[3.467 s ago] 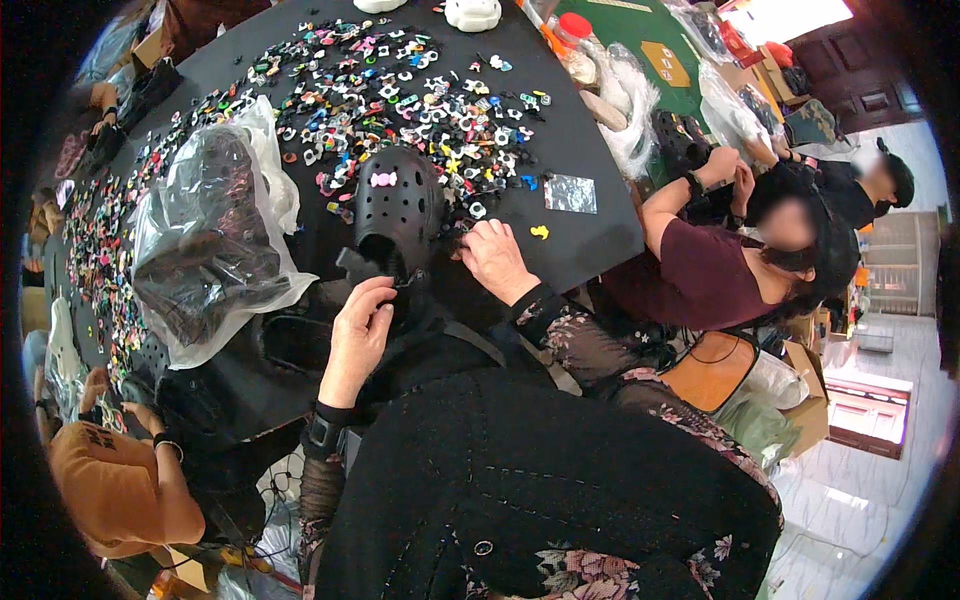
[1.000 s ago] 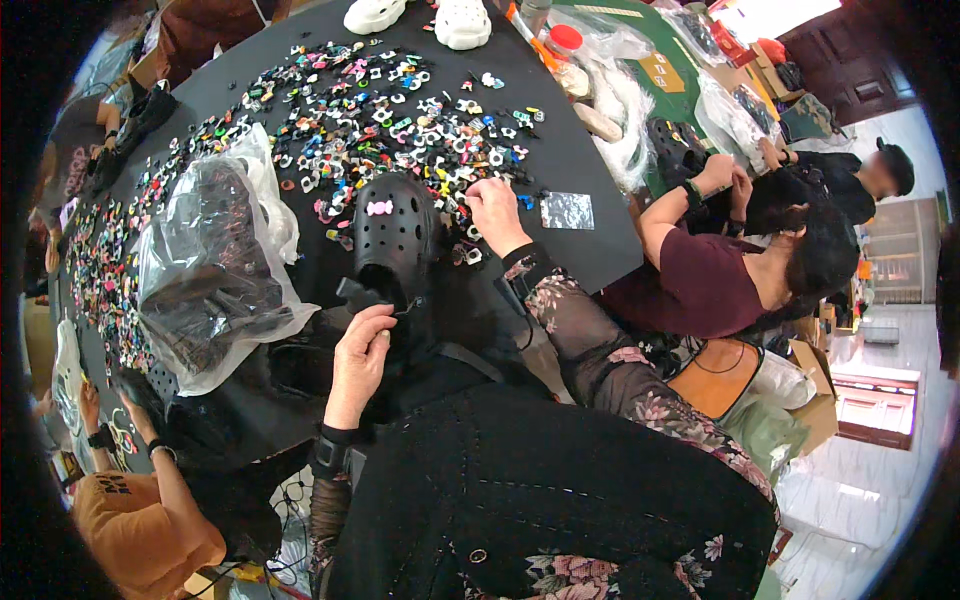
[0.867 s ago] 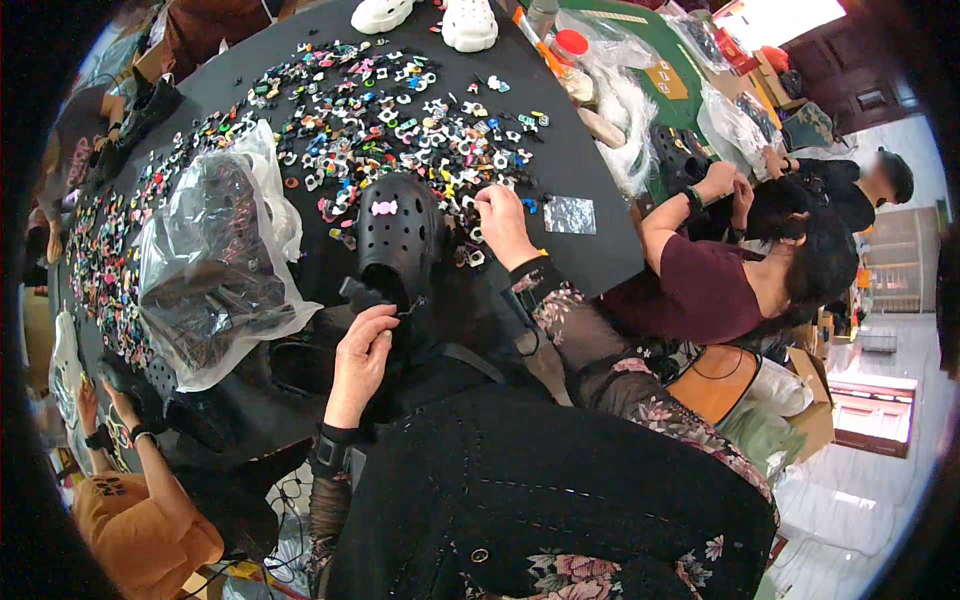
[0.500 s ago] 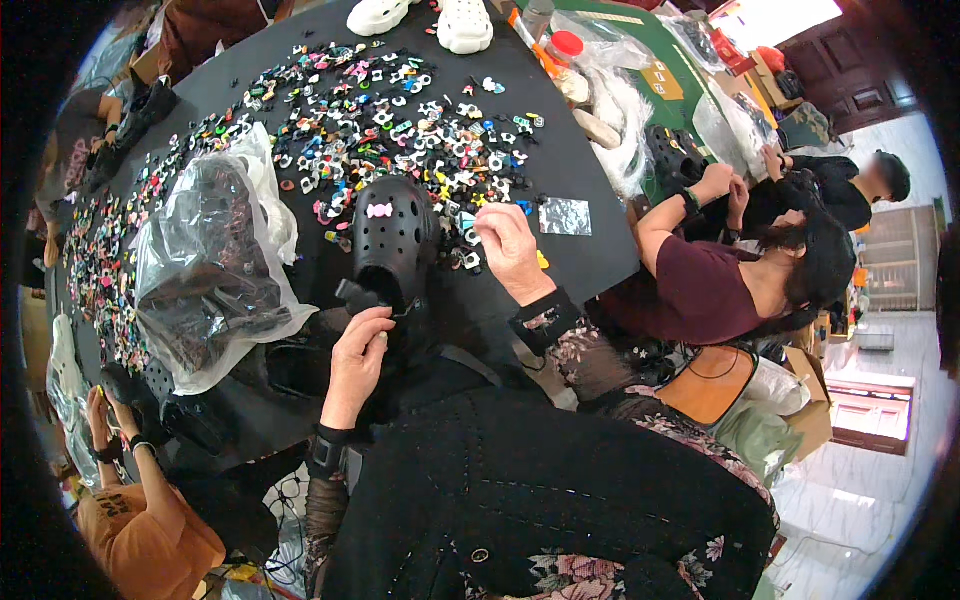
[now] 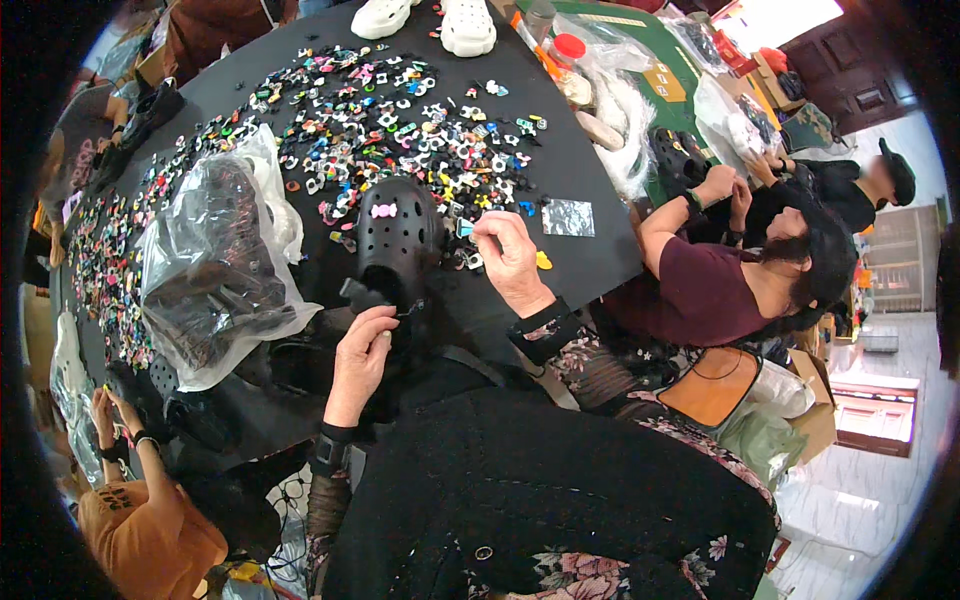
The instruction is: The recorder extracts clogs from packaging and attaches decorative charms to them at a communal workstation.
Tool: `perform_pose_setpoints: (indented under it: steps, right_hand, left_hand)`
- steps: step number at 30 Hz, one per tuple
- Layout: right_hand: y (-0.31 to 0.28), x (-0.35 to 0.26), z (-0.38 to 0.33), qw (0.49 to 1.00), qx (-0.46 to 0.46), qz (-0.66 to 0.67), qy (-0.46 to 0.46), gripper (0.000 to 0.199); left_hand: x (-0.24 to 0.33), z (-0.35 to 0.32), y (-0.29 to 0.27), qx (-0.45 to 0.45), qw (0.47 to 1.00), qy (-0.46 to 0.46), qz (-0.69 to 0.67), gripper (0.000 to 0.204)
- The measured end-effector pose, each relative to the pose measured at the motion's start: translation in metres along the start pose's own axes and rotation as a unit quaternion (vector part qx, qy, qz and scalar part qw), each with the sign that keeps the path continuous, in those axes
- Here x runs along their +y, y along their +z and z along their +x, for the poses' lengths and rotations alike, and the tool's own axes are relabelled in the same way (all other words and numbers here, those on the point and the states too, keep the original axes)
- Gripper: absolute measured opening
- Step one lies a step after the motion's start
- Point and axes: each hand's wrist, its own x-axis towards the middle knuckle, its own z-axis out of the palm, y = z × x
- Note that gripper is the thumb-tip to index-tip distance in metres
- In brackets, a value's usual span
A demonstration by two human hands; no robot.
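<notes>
A black clog [image 5: 402,222] with round holes and a pink bow-shaped charm [image 5: 384,211] on its upper lies on the table, toe away from me. At its heel end my left hand [image 5: 362,358] is closed in a pinch, next to a dark, blocky piece [image 5: 362,294]; whether this is the heel strap or a separate part I cannot tell. To the right of the clog my right hand [image 5: 512,262] is raised, fingertips pressed together. A small blue-and-white charm [image 5: 465,228] shows right by those fingertips; whether they grip it is unclear.
Many small colourful charms [image 5: 400,130] cover the black table [image 5: 560,130]. A clear plastic bag [image 5: 215,270] with dark contents lies left. A flat clear packet [image 5: 568,217] is at right, white clogs [image 5: 467,28] at the far edge. Co-workers [image 5: 710,270] sit right and left.
My right hand has shifted slightly nearer to me, its fingertips still pinched beside the blue-and-white charm. The left hand and the black clog stay nearly in place.
</notes>
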Motion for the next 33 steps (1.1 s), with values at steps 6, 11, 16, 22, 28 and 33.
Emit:
perform_pose_setpoints:
  steps: [6, 11, 16, 22, 28, 33]
  right_hand:
    - [0.016, -0.004, -0.002, 0.999, -0.029, -0.023, 0.017, 0.015]
    - [0.04, -0.002, -0.002, 0.999, -0.025, -0.028, 0.03, 0.013]
    - [0.053, -0.001, 0.004, 0.993, -0.064, -0.09, -0.032, 0.011]
    - [0.062, -0.003, 0.004, 0.991, -0.077, -0.089, -0.06, 0.012]
    - [0.065, -0.007, 0.003, 0.986, -0.108, 0.02, 0.122, 0.013]
    - [0.065, -0.002, 0.004, 0.993, -0.106, -0.007, 0.059, 0.012]
  left_hand:
    - [0.02, 0.009, -0.011, -0.029, 0.993, -0.097, -0.053, 0.017]
    - [0.031, 0.023, -0.001, 0.0, 0.989, -0.108, -0.098, 0.026]
    - [0.026, 0.035, 0.025, 0.04, 0.937, -0.189, -0.291, 0.043]
    - [0.003, 0.055, 0.03, 0.025, 0.879, -0.188, -0.438, 0.01]
    - [0.001, 0.07, 0.036, 0.111, 0.824, -0.246, -0.498, 0.007]
    - [-0.002, 0.075, 0.043, 0.149, 0.824, -0.249, -0.487, 0.012]
